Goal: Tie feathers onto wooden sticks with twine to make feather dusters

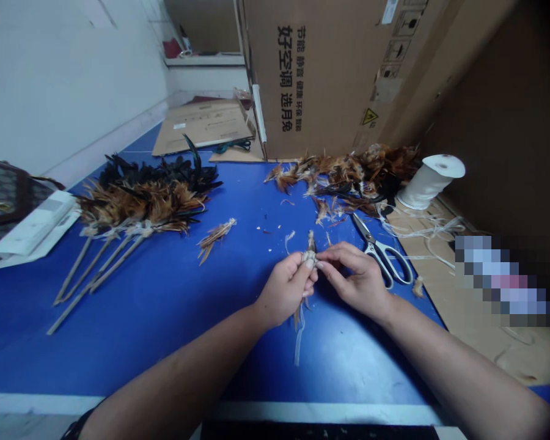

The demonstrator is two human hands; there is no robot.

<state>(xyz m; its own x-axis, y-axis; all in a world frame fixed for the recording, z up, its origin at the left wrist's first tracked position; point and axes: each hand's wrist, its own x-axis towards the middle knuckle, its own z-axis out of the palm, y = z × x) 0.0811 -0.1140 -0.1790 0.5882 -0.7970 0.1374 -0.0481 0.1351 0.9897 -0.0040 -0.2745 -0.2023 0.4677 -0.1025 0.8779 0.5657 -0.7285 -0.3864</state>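
Note:
My left hand (288, 287) and my right hand (355, 278) meet over the blue table (165, 305), both pinched on a small bundle of brown feathers (310, 249) wound with pale string. A loose end of the string (299, 339) hangs down below my left hand. The feather tips hidden inside my palms cannot be seen.
Finished feather dusters on sticks (132, 205) lie at the left. A loose feather tuft (214, 235) lies mid-table. A pile of loose feathers (348, 174), scissors (382, 252) and a spool of white string (431, 181) sit at the right. A big cardboard box (325, 67) stands behind.

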